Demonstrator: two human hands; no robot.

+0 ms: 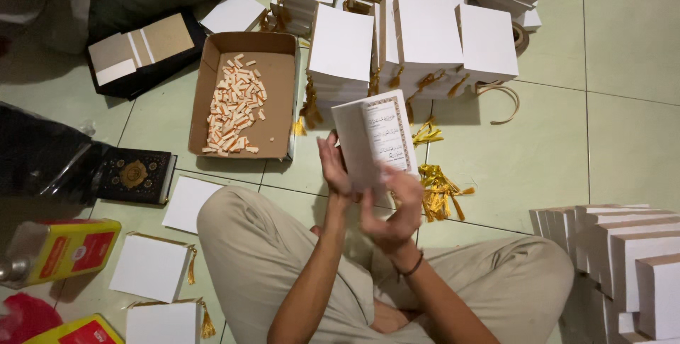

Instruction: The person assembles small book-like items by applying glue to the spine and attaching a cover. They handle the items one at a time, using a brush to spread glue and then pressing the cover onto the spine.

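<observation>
Person is sitting cross-legged at frame bottom, so everything is lying within arm's reach on the tiled floor [623, 53]. Right hand [394, 209] is curling loosely at the lower edge of the open booklet [373, 138], fingers half-closed on its corner; left hand [334, 167] is bracing the cover side, keeping pages readable at frame center. Gold tassels [438, 189] are lying just right. Cardboard tray [280, 46] of paper strips [235, 103] is sitting upper left; white booklet stacks [425, 32] are lined along the top.

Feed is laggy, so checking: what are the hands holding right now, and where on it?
A small open book block. The left hand grips its lower left edge; the right hand is at its bottom right corner.
</observation>
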